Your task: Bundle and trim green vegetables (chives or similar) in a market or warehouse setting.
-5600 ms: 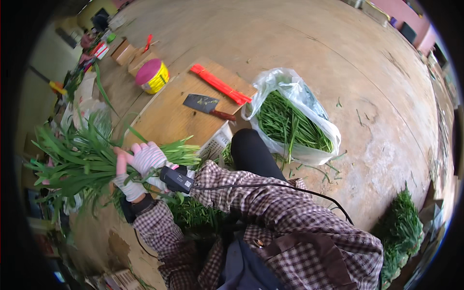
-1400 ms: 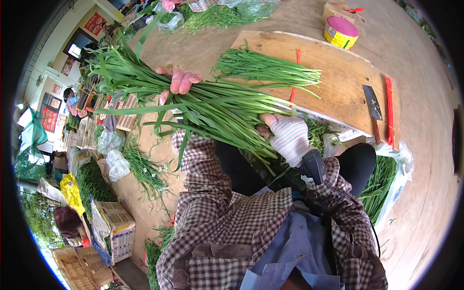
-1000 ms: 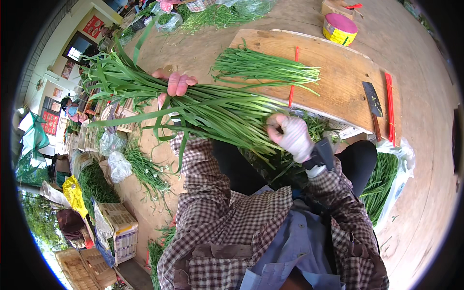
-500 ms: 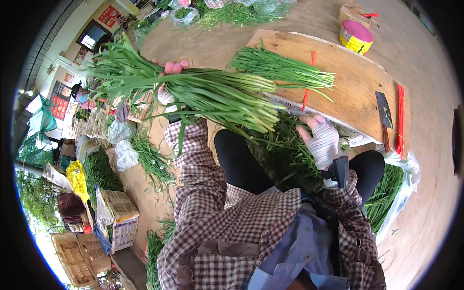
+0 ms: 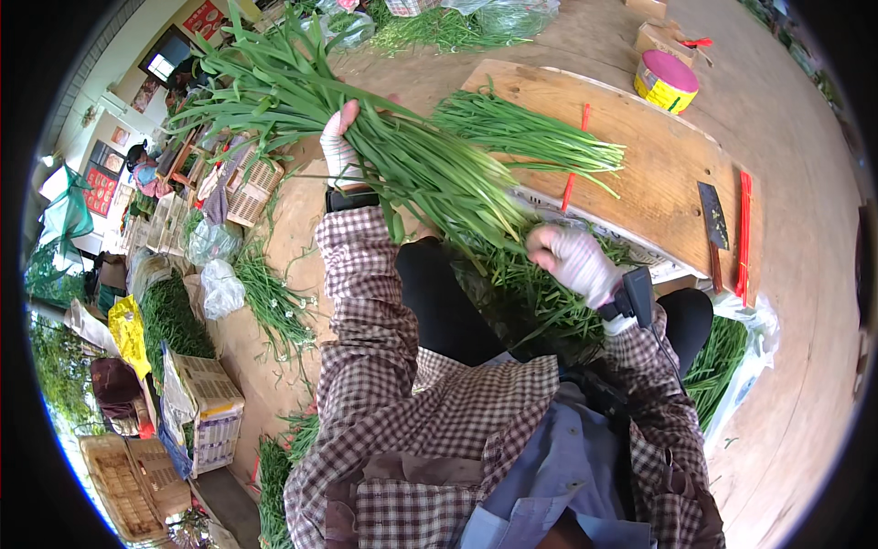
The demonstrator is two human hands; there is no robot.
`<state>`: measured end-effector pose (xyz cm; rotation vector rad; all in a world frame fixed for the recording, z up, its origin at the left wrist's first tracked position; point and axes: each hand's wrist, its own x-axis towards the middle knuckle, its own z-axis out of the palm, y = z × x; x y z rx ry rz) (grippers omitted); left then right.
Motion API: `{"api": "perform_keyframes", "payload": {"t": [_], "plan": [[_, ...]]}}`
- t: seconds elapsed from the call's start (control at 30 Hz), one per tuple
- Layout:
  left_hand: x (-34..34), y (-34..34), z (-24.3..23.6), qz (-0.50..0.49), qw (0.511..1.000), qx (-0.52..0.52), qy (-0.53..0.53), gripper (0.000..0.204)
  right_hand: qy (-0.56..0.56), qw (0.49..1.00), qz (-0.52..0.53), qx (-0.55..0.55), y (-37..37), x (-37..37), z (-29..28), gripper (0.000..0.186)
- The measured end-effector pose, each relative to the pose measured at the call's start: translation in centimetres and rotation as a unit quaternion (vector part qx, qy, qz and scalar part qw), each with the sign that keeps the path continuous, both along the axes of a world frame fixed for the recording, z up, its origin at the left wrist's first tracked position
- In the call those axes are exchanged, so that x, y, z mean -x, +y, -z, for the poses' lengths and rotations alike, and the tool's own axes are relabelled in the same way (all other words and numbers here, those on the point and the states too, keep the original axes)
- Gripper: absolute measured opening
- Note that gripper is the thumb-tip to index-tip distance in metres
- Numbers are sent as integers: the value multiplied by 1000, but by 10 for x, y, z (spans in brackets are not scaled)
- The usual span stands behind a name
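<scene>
Left hand: yours, in a pale glove with bare fingertips; fingers wrapped around a large bunch of green stems, partly hidden by it.

Large bunch: held in the air before you, slantwise; leafy tops to the upper left, pale cut ends to the lower right, toward your other hand.

Right hand: yours, gloved alike; fingers curled, just beside the cut ends. Blurred; you cannot tell whether they grip a stem.

Wrist device: black, on your right wrist, with a cable.

Leafy trimmings: a loose heap below your right hand, between your knees.

Smaller bunch: beyond the large one, lying on a wooden board across a red strip.

Cleaver: dark blade, brown handle toward you, near the board's right end.

Red strips: a bundle, just right of the cleaver.

Plastic bag: by your right knee, with green stems inside.

Tub: pink top, yellow side, past the board's far edge; a cardboard box behind it.
</scene>
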<state>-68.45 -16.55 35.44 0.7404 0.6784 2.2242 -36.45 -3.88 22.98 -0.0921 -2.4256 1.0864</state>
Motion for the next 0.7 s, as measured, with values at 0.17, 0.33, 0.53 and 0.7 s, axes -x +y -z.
{"api": "perform_keyframes", "payload": {"t": [0.17, 0.33, 0.53, 0.7], "plan": [[27, -14, -2, -142, 989, 28, -7, 25, -448, 852, 43, -268, 13, -32, 45, 30], [34, -12, -3, -131, 991, 16, -19, 25, 46, 938, 286, -191, -12, -5, -13, 35], [16, 1, -6, -134, 990, 1, -33, 24, -68, 948, 250, -186, -13, 41, -65, 41], [6, 4, -5, -135, 987, 79, 27, 24, -68, 947, 252, -189, -9, 42, -34, 41]]}}
